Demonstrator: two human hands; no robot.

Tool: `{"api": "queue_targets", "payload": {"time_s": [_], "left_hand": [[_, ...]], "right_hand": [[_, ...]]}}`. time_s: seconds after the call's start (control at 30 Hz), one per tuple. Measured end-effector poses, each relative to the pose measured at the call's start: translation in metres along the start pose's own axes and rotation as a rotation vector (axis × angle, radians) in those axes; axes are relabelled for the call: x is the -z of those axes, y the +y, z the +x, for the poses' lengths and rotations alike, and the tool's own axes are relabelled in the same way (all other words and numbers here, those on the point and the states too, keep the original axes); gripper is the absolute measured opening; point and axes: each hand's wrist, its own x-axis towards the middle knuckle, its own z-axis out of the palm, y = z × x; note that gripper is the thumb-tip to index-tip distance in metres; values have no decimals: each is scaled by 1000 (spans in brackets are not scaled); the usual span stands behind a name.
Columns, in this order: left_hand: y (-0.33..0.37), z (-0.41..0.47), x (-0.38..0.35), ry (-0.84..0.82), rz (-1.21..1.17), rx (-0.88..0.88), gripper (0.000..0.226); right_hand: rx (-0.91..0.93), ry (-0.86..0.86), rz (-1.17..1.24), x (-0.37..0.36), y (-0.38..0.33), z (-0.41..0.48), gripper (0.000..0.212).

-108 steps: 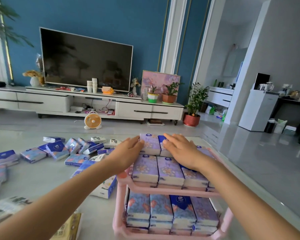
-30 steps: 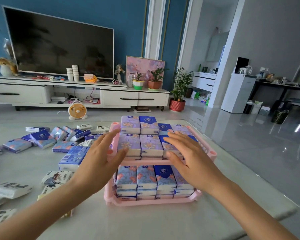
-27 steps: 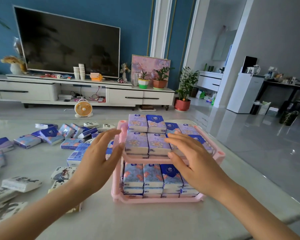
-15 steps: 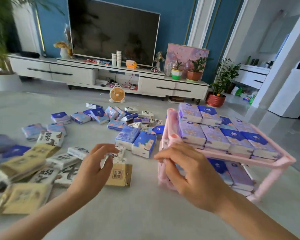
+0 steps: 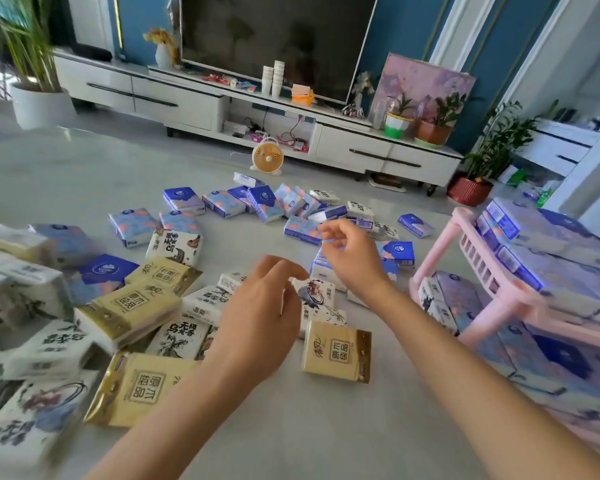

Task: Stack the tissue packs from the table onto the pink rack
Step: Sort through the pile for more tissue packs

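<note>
Pale and glossy, the table (image 5: 312,441) fills most of the view, with a dark television (image 5: 274,36) on the blue wall behind. At the right stands the pink rack (image 5: 489,271), blurred, both tiers already packed with blue and lilac packs. Loose tissue packs (image 5: 222,204) lie strewn across the left and middle of the table, some overlapping, tan and white ones nearer, blue ones farther back. The left hand (image 5: 257,323) hovers over the near heap with fingers loosely curled and holding nothing. The right hand (image 5: 354,258) hangs a little farther out, thumb and fingers apart, also empty. Just beside the left hand lie a tan pack (image 5: 336,351) and a white printed pack (image 5: 317,301). These packs look light and soft, and their film wrap is probably slippery, so a pinch across the two long sides should hold better than a grip on the flat faces. Bare tabletop between hands and rack leaves open room to carry. With the upper tier apparently full, anything added on top may slide off near the rail.
</note>
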Motion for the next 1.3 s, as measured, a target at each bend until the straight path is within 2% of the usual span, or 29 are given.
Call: {"api": "queue_targets", "payload": {"time_s": [0.07, 0.13, 0.33, 0.5, 0.57, 0.7, 0.8, 0.87, 0.93, 0.97, 1.0, 1.07, 1.13, 1.23, 1.27, 1.3], "left_hand": [[3, 5, 0, -29, 18, -22, 28], [5, 10, 0, -40, 14, -40, 28], [0, 19, 7, -32, 10, -15, 27], [-4, 20, 7, -47, -31, 60, 27], [-3, 24, 3, -26, -176, 175, 26], [-6, 32, 6, 11, -558, 524, 22], [-7, 39, 14, 54, -716, 638, 18], [-6, 42, 20, 94, -776, 653, 16], [-8, 44, 24, 134, -741, 645, 29], [-9, 46, 26, 133, -731, 646, 38], [-10, 46, 27, 122, -756, 660, 43], [-10, 49, 30, 48, -910, 704, 38], [-8, 50, 32, -64, -1019, 705, 32], [-12, 48, 26, -55, -1018, 719, 17], [-13, 47, 23, -12, -1015, 751, 11], [-14, 47, 22, 24, -1035, 788, 7]], "right_hand": [[-32, 44, -37, -7, 8, 27, 26], [-42, 5, -160, -15, 14, 54, 29], [21, -325, -751, -49, 26, 116, 52], [4, -401, -814, -62, 28, 126, 52], [-12, -415, -795, -59, 30, 130, 54], [-35, -382, -729, -55, 33, 127, 56], [-87, -397, -605, -53, 29, 119, 66], [-61, -317, -338, -49, 16, 110, 67], [-129, -273, 164, -35, -10, 95, 66], [-143, -311, 379, -25, -23, 87, 69], [-118, -399, 492, -14, -34, 78, 72], [7, -673, 431, 4, -52, 58, 77], [126, -860, 217, 10, -60, 40, 81], [175, -947, 94, 11, -62, 33, 79], [169, -960, 154, 13, -62, 35, 75], [127, -902, 255, 15, -60, 39, 67]]}}
